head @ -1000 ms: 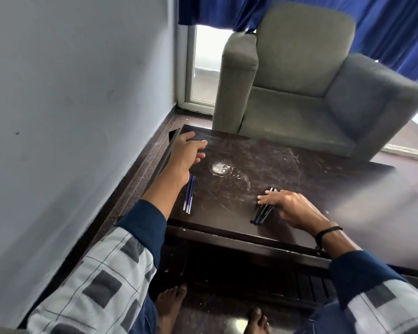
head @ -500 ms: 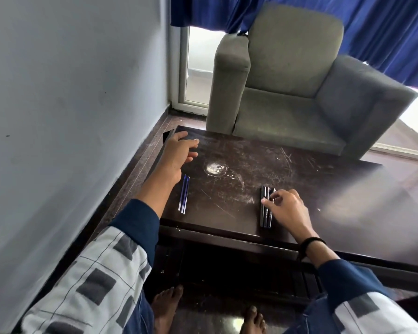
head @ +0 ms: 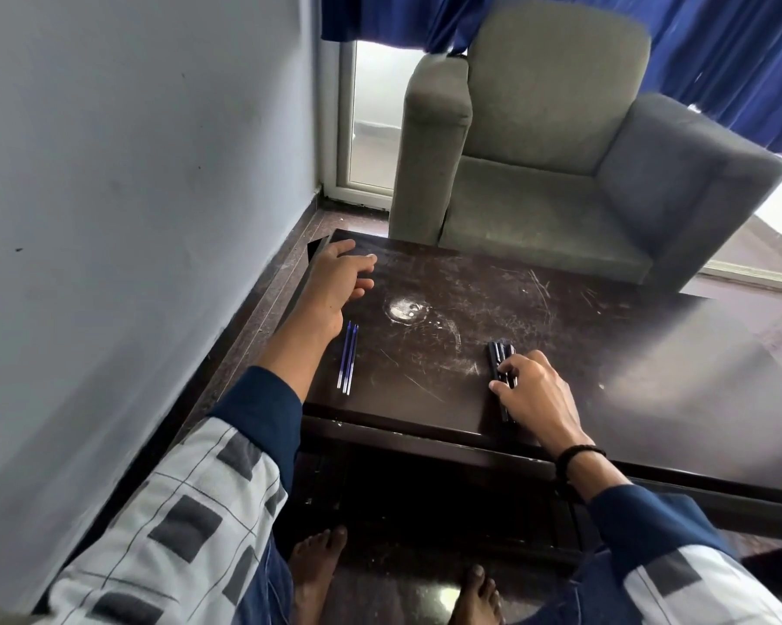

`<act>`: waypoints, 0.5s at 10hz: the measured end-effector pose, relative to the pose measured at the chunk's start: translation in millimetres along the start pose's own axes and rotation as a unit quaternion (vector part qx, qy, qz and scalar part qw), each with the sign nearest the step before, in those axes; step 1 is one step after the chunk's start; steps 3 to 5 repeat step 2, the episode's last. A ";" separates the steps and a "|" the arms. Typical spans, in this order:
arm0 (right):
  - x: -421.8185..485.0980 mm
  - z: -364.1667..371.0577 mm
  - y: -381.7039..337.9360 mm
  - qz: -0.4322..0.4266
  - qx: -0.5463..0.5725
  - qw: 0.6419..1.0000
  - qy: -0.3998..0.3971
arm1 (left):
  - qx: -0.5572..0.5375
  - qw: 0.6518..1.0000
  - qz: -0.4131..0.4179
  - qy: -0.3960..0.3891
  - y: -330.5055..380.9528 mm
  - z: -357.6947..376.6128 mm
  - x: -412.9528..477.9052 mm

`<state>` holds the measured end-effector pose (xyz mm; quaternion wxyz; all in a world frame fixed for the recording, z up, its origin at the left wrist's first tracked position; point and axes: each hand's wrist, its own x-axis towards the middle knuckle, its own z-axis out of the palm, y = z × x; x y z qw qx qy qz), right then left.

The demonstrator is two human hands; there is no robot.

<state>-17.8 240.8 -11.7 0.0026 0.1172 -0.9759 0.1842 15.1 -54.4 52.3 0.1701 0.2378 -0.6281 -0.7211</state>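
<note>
A bundle of dark pens (head: 499, 354) lies on the scratched dark coffee table (head: 583, 354), pointing away from me. My right hand (head: 533, 394) covers its near half, fingers curled over the pens and thumb against their left side. Three thin blue refills (head: 347, 358) lie side by side near the table's left edge. Just beyond them, my left hand (head: 339, 281) rests at the far left corner with fingers loosely bent, holding nothing.
A grey armchair (head: 560, 173) stands right behind the table's far edge. A wall (head: 132, 196) runs close along the left. A whitish ring stain (head: 404, 309) marks the tabletop. My bare feet (head: 317, 570) are on the floor under the near edge.
My right hand has turned the pen bundle from slanted to pointing straight away and curled its fingers over it. The left hand has stayed at the corner.
</note>
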 end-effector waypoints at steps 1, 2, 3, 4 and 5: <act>0.4 1.2 0.2 -0.003 0.006 1.000 -0.001 | 0.002 1.000 0.002 -0.005 -1.8 1.6 0.6; 2.7 1.5 0.7 -0.002 0.010 1.000 0.001 | 0.008 1.000 0.004 -0.002 -1.1 1.9 0.3; 2.7 1.5 0.7 -0.002 0.010 1.000 0.001 | 0.008 1.000 0.004 -0.002 -1.1 1.9 0.3; 2.7 1.5 0.7 -0.002 0.010 1.000 0.001 | 0.008 1.000 0.004 -0.002 -1.1 1.9 0.3; 2.7 1.5 0.7 -0.002 0.010 1.000 0.001 | 0.008 1.000 0.004 -0.002 -1.1 1.9 0.3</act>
